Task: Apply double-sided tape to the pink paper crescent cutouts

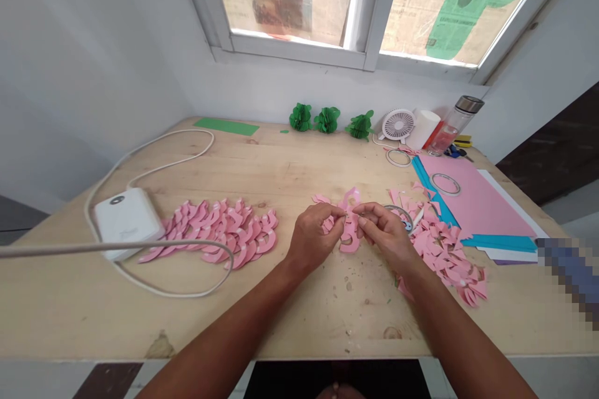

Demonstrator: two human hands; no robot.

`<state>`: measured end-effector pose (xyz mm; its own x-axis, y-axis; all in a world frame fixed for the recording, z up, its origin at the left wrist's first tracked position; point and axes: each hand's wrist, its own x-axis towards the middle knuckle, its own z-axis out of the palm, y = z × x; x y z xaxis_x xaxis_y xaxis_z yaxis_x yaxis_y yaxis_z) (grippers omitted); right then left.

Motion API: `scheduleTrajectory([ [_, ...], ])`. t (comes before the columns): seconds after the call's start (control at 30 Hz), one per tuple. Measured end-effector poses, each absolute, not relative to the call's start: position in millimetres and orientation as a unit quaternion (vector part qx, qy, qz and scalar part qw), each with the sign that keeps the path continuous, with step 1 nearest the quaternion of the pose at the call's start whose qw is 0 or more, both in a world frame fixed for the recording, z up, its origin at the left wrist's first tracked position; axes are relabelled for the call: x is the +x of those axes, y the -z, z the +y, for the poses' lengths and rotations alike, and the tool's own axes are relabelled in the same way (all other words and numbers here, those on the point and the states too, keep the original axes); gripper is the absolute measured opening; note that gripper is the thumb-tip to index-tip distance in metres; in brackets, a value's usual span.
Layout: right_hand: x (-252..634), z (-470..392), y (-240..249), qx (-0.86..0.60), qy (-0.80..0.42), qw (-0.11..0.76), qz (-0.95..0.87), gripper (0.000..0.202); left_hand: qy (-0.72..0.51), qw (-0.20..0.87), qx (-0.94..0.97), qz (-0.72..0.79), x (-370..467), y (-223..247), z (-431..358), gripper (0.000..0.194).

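Pinching from both sides, the left hand (314, 232) and right hand (384, 230) each held a closed grip on the pink paper piece (350, 224), which stood upright between them above the table (281, 162) near its front edge.

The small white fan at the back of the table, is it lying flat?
No, the white fan stands upright beside the bottle.

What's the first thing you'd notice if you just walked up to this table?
Two hands, left hand and right hand, pinch a pink paper shape at the table's middle. A big spread of pink paper pieces lies to the left, and three green paper balls sit by the wall.
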<state>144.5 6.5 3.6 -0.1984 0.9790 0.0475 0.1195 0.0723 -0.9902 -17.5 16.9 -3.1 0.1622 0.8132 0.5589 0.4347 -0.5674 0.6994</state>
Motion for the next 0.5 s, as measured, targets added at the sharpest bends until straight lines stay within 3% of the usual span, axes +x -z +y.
scheduleTrajectory([
  [0.5, 141.6, 6.7, -4.5, -0.493, -0.498, 0.439, -0.563, 0.029, -0.487, 0.197, 0.755, 0.392, -13.7, 5.5, 15.2, 0.013],
])
